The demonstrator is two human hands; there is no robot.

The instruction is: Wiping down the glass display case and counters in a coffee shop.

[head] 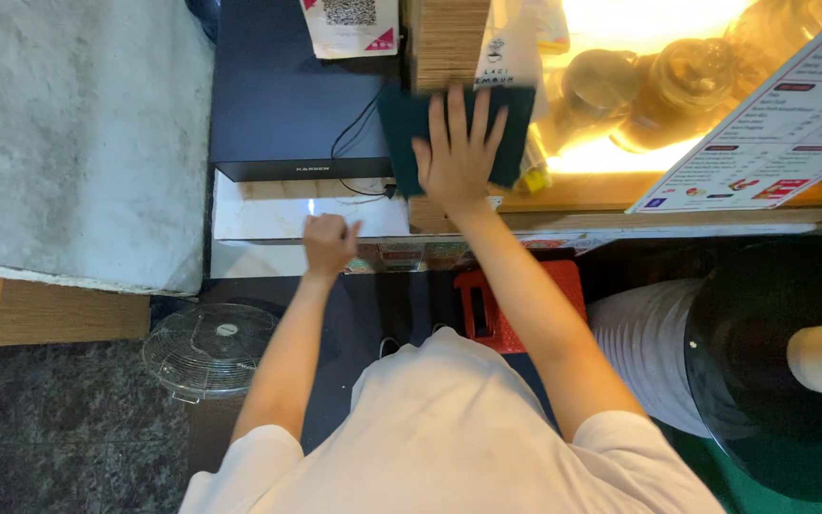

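The right hand (459,152) lies flat, fingers spread, pressing a dark green cloth (411,128) onto the wooden counter (582,190); this looks like the wiping step, with the cloth spread out under the palm and reaching past the fingers on both sides. The left hand (328,243) is curled into a loose fist holding nothing that can be seen, resting on the white ledge (259,214) just below and to the left of the right hand, as if bracing. Beyond the left hand sits a black box (287,105) with a cable (359,119) running toward the cloth. To the right of the right hand stand glass jars (677,90) and a tilted menu card (782,124). Carrying the wipe on would seem to call for steady downward pressure and care to keep clear of the cable and the jars close by.
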